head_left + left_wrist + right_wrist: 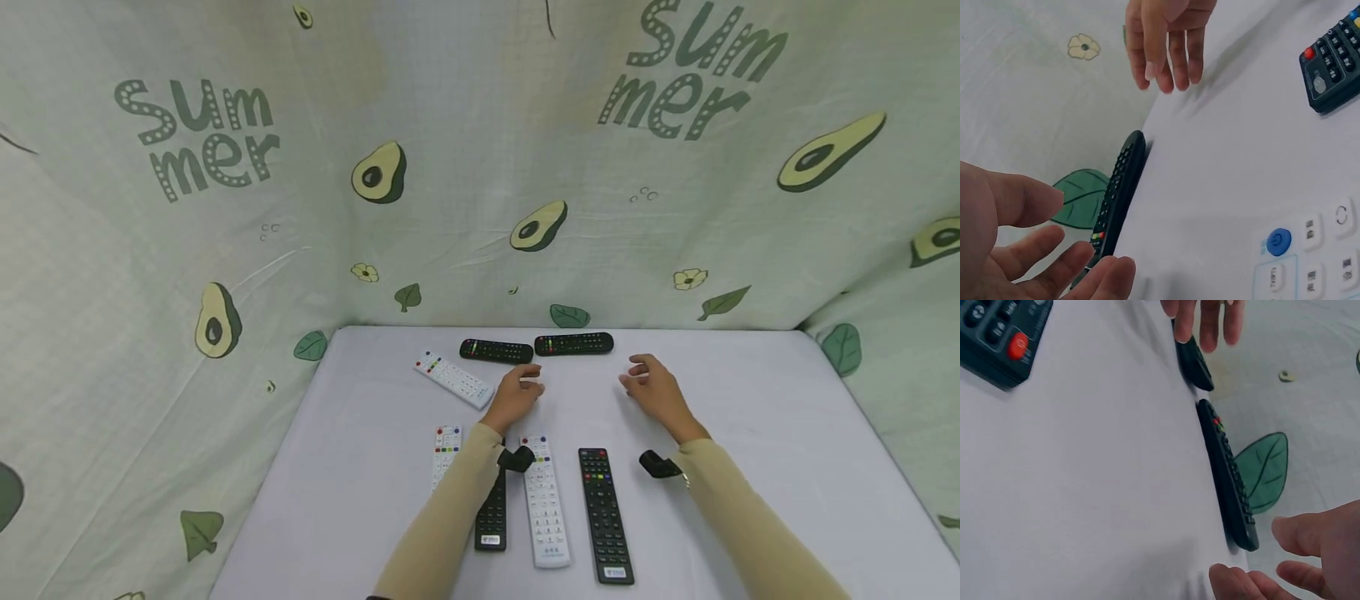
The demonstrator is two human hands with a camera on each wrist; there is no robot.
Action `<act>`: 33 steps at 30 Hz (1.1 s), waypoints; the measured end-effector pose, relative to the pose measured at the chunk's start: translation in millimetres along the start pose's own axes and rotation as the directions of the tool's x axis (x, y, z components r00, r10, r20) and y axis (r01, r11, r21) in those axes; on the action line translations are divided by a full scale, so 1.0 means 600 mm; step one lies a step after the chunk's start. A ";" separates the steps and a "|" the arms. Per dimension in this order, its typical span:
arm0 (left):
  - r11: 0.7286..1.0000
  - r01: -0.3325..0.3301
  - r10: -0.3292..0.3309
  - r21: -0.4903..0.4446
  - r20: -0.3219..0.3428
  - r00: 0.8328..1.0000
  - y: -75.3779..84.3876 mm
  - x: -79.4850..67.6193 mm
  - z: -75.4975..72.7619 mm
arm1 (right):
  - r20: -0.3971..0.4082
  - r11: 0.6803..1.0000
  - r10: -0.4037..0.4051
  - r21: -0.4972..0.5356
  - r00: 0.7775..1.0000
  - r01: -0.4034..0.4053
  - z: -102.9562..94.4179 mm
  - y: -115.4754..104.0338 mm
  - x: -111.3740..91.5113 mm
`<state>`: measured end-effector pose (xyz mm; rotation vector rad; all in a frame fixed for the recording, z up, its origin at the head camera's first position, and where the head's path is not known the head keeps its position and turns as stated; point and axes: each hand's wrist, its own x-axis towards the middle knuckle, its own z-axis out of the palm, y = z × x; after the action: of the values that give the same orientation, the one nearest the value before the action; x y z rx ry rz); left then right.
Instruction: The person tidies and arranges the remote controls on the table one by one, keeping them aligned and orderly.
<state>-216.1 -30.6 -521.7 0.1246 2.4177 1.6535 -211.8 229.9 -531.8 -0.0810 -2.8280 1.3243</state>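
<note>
My left hand (pixel 516 393) hovers over the table with loosely bent fingers and nothing in them. Close by are a slanted white remote control (pixel 453 379) and a black remote control (pixel 496 351) at the back. Another black remote control (pixel 573 343) lies end to end with that one, near the far edge. My right hand (pixel 656 390) is held to the right of it, fingers relaxed, holding nothing. In the left wrist view a gap shows between the left thumb and fingers (pixel 1041 253). The right wrist view likewise shows the right hand (pixel 1310 559) apart from the back remotes.
Toward the front lie a white remote (pixel 546 508) and a black remote (pixel 606 521), lengthwise. The left forearm partly covers another black remote (pixel 491 521) and a white remote (pixel 447 446). A printed cloth (pixel 450 225) hangs behind the white table (pixel 787 433).
</note>
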 end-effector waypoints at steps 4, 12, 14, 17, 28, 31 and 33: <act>0.998 0.047 -0.047 -0.039 0.003 0.999 0.004 0.015 0.005 | 0.003 0.999 0.033 0.023 0.999 -0.033 0.006 -0.002 0.034; 0.987 0.115 -0.115 -0.113 0.007 0.993 0.012 0.031 0.013 | 0.049 0.995 0.078 0.052 0.996 -0.080 0.017 -0.007 0.085; 0.984 0.120 -0.120 -0.132 0.008 0.993 0.015 0.035 0.014 | 0.051 0.997 0.067 0.038 0.996 -0.068 0.019 -0.008 0.094; 0.975 0.120 -0.120 -0.185 0.011 0.993 0.016 0.041 0.017 | 0.055 0.998 0.052 0.014 0.997 -0.053 0.021 -0.008 0.106; 0.943 0.187 -0.192 -0.274 0.006 0.981 0.009 0.065 0.028 | 0.077 0.998 -0.018 -0.051 0.997 0.022 0.031 -0.010 0.140; 0.934 0.216 -0.220 -0.284 0.015 0.975 0.008 0.069 0.031 | 0.074 0.997 -0.028 -0.069 0.997 0.033 0.033 -0.009 0.144; 0.930 0.227 -0.231 -0.289 0.021 0.973 0.007 0.071 0.032 | 0.069 0.997 -0.029 -0.071 0.997 0.034 0.034 -0.008 0.145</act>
<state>-253.4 -3.4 -529.6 -0.2075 2.0726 1.8741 -299.6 215.8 -541.7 0.0083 -2.9204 1.2420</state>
